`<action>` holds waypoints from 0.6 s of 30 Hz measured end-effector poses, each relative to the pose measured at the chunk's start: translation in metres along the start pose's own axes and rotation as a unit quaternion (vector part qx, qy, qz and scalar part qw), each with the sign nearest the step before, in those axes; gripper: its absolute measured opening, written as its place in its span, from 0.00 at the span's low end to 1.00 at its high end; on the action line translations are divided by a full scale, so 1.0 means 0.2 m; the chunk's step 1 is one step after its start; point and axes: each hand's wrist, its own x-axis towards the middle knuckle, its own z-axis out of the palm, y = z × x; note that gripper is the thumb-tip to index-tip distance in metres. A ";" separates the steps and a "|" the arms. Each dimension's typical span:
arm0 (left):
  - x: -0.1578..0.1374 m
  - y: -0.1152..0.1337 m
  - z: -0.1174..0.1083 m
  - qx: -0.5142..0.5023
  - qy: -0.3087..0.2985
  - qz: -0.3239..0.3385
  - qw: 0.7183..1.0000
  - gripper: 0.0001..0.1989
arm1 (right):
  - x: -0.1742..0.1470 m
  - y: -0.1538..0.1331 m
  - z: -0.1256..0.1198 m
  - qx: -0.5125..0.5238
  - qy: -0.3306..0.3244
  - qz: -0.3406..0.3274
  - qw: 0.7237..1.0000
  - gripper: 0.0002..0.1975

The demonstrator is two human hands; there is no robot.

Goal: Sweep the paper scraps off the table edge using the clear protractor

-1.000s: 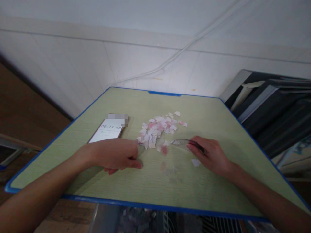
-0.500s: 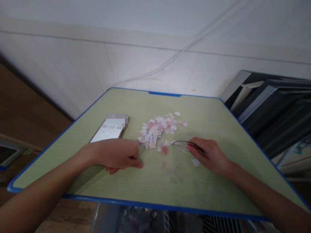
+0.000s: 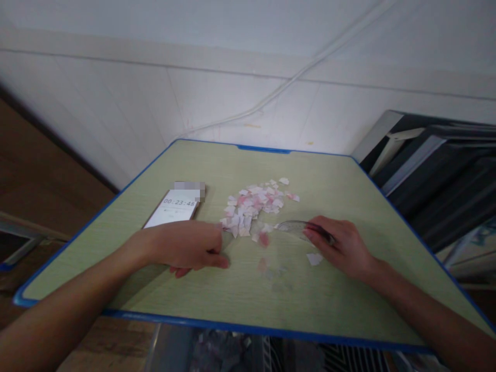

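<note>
My left hand (image 3: 189, 245) is closed, thumb below the curled fingers, just left of a pile of torn paper scraps (image 3: 253, 201) in white and pink. A faint clear edge shows by its knuckles, but I cannot make out what the fingers hold. My right hand (image 3: 337, 245) pinches a see-through curved piece with a dark rim (image 3: 292, 226), which looks like a protractor. Its tip points left, close to the pile's near edge. One loose paper scrap (image 3: 314, 259) lies just below the right fingers. Several blurred scraps (image 3: 264, 238) lie between the hands.
A phone (image 3: 176, 204) with a running-timer display lies behind my left hand. The pale green table (image 3: 217, 305) has a blue rim. Dark flat boards (image 3: 445, 165) lean at the right. Under the front edge stands a clear bin (image 3: 166, 351) with scraps inside.
My right hand has shifted slightly to the right with the curved piece. The left hand and the pile look almost unchanged.
</note>
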 end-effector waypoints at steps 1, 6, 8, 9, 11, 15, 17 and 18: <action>0.00 0.00 0.00 0.000 0.000 -0.001 1.000 0.27 | 0.00 0.00 0.00 -0.001 -0.001 0.001 1.000 0.13; 0.00 0.00 0.00 -0.001 0.003 0.004 1.000 0.27 | 0.00 0.00 0.01 -0.004 -0.021 -0.014 1.000 0.14; 0.00 -0.01 0.00 -0.002 0.003 0.008 1.000 0.27 | 0.00 0.00 0.01 -0.002 -0.019 -0.014 1.000 0.14; 0.00 -0.01 0.00 -0.004 0.003 0.009 1.000 0.27 | 0.00 -0.01 0.01 -0.002 -0.016 -0.011 1.000 0.14; 0.00 -0.01 0.01 -0.007 0.003 0.012 1.000 0.26 | 0.00 -0.01 0.01 0.000 -0.010 -0.005 1.000 0.14; -0.01 0.00 0.00 -0.007 0.006 0.018 1.000 0.26 | 0.00 0.00 0.00 -0.003 -0.007 -0.006 1.000 0.14; -0.01 0.00 0.00 -0.004 0.010 0.019 1.000 0.26 | -0.01 0.00 0.01 -0.005 -0.013 -0.005 1.000 0.14; -0.01 0.00 0.00 -0.003 0.012 0.018 1.000 0.26 | -0.01 0.00 0.01 -0.004 -0.018 -0.004 1.000 0.14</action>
